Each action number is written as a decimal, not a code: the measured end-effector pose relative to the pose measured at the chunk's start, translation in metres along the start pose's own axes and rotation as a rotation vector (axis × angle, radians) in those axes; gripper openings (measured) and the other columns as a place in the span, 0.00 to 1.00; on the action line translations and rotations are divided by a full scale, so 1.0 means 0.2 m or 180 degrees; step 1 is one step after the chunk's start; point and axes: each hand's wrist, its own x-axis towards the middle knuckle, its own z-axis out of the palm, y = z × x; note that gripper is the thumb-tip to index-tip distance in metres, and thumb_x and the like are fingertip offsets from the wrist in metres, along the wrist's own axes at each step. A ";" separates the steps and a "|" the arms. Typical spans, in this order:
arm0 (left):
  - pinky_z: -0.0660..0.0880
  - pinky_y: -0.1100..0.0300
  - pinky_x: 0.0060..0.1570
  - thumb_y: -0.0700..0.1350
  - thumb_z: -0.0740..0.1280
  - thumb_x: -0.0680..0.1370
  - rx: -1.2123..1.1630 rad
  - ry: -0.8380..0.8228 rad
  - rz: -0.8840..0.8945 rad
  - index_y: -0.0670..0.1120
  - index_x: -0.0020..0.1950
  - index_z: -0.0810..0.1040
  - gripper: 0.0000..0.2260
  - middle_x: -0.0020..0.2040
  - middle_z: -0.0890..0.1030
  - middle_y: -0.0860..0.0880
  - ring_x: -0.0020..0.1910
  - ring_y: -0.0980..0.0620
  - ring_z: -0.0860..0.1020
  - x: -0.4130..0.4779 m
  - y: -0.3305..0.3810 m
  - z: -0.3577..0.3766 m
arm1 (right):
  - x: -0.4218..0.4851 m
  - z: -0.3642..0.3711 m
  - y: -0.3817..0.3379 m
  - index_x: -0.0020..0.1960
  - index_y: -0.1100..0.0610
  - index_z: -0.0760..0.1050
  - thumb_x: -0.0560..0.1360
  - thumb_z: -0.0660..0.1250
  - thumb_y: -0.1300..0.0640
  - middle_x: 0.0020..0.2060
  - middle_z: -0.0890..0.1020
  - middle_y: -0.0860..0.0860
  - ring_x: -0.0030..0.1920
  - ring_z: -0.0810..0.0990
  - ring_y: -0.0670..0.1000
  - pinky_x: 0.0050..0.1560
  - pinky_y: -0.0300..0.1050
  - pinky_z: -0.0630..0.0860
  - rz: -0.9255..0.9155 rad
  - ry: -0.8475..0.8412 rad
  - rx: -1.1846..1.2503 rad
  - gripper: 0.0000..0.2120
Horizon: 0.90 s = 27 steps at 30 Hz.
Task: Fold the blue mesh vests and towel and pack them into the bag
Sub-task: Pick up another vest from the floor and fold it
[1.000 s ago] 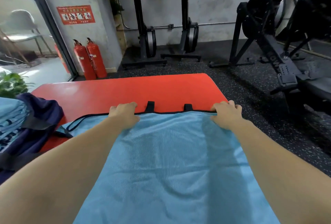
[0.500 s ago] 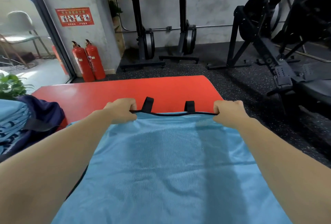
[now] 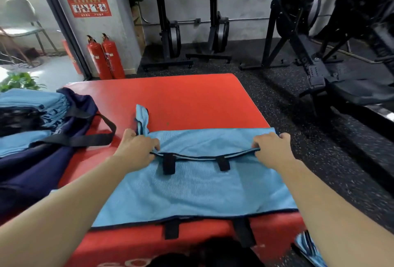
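Note:
A light blue mesh vest [image 3: 198,190] with black trim and black strap tabs lies spread on the red mat [image 3: 183,104]. Its far edge is folded back toward me. My left hand [image 3: 136,149] pinches that folded edge at the left. At the right end of the same edge my right hand [image 3: 273,149] pinches it too. A loose blue corner [image 3: 142,119] sticks up beyond my left hand. The navy bag [image 3: 38,160] sits on the mat at the left with folded blue vests [image 3: 32,106] on it.
Two red fire extinguishers [image 3: 106,57] stand by the wall past the mat. Black gym machines [image 3: 332,53] fill the right side and the back, on dark speckled floor. A green plant [image 3: 19,81] is at the far left. Another striped blue cloth [image 3: 309,247] lies at the bottom right.
Both hands have pulled the vest's far edge back toward me, folding the cloth over itself. The view has tilted down, so the vest's near edge and more of the bag show.

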 end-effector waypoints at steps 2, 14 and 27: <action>0.56 0.54 0.57 0.50 0.62 0.78 0.0225 0.0003 0.0004 0.59 0.54 0.77 0.07 0.47 0.82 0.58 0.50 0.56 0.77 -0.02 0.01 -0.04 | -0.04 -0.04 0.01 0.53 0.44 0.77 0.74 0.62 0.58 0.51 0.80 0.44 0.59 0.73 0.48 0.60 0.51 0.59 -0.0014 0.0000 0.0008 0.12; 0.57 0.56 0.51 0.62 0.57 0.81 -0.0505 0.0087 0.0008 0.50 0.35 0.66 0.20 0.30 0.71 0.51 0.30 0.53 0.68 -0.45 0.12 0.04 | -0.42 -0.04 0.13 0.49 0.42 0.77 0.74 0.61 0.58 0.52 0.80 0.43 0.59 0.72 0.50 0.62 0.51 0.58 0.0408 -0.0239 0.0595 0.12; 0.58 0.56 0.56 0.57 0.63 0.78 -0.0340 0.0012 0.0326 0.50 0.36 0.64 0.16 0.31 0.71 0.52 0.31 0.54 0.67 -0.63 0.15 0.03 | -0.59 -0.03 0.11 0.52 0.44 0.75 0.75 0.61 0.59 0.54 0.78 0.45 0.60 0.71 0.49 0.65 0.53 0.59 0.0492 -0.0323 0.0474 0.12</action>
